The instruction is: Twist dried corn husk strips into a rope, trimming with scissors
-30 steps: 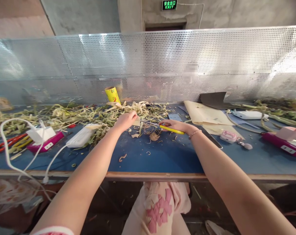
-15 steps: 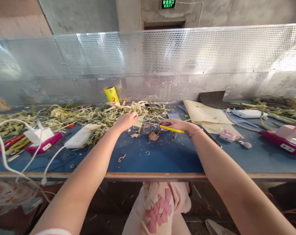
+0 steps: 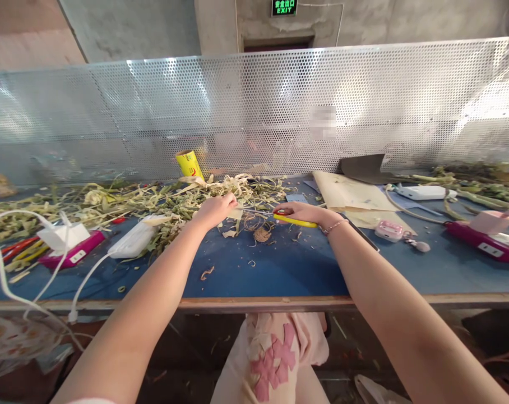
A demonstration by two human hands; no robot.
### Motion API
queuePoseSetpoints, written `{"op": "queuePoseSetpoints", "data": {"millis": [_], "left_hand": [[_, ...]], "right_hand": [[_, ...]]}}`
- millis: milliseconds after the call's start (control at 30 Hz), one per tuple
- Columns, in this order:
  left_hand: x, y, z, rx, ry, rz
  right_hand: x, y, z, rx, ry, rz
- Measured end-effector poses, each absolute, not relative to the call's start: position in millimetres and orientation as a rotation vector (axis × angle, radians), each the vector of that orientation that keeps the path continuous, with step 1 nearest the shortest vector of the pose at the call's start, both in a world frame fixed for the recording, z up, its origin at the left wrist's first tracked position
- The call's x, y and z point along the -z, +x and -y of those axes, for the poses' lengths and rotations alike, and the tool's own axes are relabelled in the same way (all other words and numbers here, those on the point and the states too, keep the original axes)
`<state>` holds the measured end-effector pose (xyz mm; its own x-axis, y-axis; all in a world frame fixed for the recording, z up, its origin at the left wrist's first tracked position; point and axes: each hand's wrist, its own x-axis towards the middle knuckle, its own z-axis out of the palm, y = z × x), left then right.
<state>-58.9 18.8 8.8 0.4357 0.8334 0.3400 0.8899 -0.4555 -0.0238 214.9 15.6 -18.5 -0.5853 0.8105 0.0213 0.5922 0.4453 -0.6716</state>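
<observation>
My right hand [image 3: 302,211] is closed around the yellow-handled scissors [image 3: 295,220]. Their metal blades point left, reaching the pale, papery piece [image 3: 236,213] pinched in my left hand [image 3: 214,211]. Whether the blades are parted or cutting is too small to tell. Behind and beside my left hand lies a heap of dried stems and leaves [image 3: 183,201]. Under the blades, a small tangled ball of brown fibre [image 3: 262,234] rests on the blue table [image 3: 254,280], with thin loose strands around it.
A yellow cardboard tube [image 3: 189,164] stands by the perforated metal screen [image 3: 280,95]. Magenta power strips [image 3: 73,249] with chargers and cables sit at both sides. On the right lie a tan paper sheet [image 3: 347,192], a pink earphone case [image 3: 389,230] and a white device [image 3: 426,193].
The view has shifted slightly. Both hands stay in nearly the same place, with the scissors and pale piece still held.
</observation>
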Motion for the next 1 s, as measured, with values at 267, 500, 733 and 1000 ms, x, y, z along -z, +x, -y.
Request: {"op": "queuePoseSetpoints", "data": {"millis": [267,500,733,1000], "left_hand": [[-9.5,-58.0,-16.7,0.407,-2.517,1.514],[-7.7,-59.5,-20.5,0.439,-2.498,1.528],[-10.6,-60.0,-18.3,0.451,-2.498,1.553],[-13.1,-60.5,-17.8,0.453,-2.518,1.565]], "right_hand": [[11.2,213.7,-9.1,-0.829,-1.238,2.379],[11.5,214.8,-10.7,-0.831,-1.236,2.377],[10.2,213.7,-9.4,-0.767,-1.245,2.395],[11.7,213.9,-14.3,-0.647,-1.249,2.449]]}}
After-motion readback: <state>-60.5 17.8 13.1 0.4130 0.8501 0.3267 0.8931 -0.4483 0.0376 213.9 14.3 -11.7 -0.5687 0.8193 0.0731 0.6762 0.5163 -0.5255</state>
